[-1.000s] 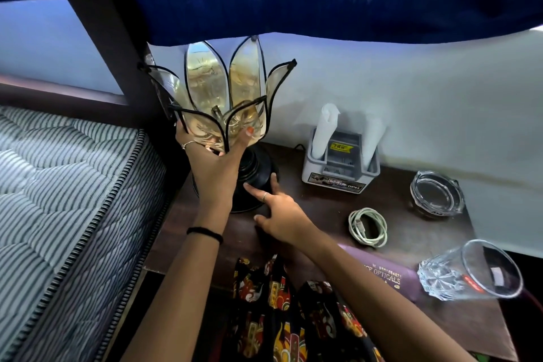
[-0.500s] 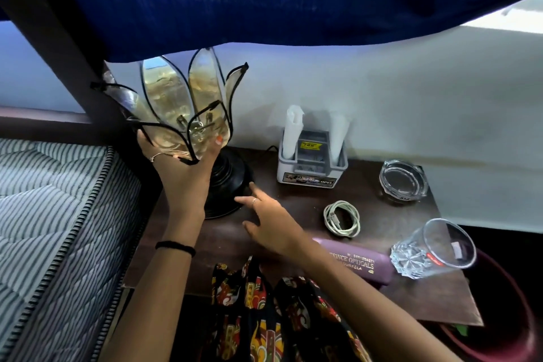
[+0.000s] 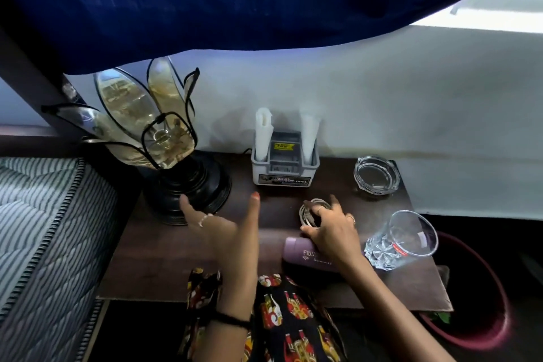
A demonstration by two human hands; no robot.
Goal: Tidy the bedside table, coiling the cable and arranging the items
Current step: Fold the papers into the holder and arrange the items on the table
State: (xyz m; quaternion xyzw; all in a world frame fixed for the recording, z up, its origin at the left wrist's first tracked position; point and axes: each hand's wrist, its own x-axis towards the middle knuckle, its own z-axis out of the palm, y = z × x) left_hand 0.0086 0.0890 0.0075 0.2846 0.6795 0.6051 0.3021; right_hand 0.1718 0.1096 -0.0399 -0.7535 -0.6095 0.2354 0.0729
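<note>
A white cable [image 3: 308, 212] lies coiled on the dark wooden bedside table [image 3: 158, 261], right of centre. My right hand [image 3: 333, 228] lies over the coil with thumb and fingers curled around it, hiding most of it. My left hand [image 3: 224, 225] hovers open above the table just right of the lamp's black base [image 3: 195, 185], touching nothing. The lamp's glass petal shade [image 3: 147, 129] stands at the back left. A purple spectacle case [image 3: 304, 256] lies under my right wrist. A glass tumbler [image 3: 402, 241] lies on its side near the right edge.
A grey organiser [image 3: 285, 169] with two white paper rolls stands against the wall. A glass ashtray [image 3: 376, 176] sits at the back right. A striped mattress [image 3: 44, 229] borders the table on the left, a red bin [image 3: 482, 303] stands below right, and a blue curtain [image 3: 264, 0] hangs overhead.
My left hand has let go of the lamp shade and dropped open over the table. My right hand has moved right from the lamp base onto the coiled cable.
</note>
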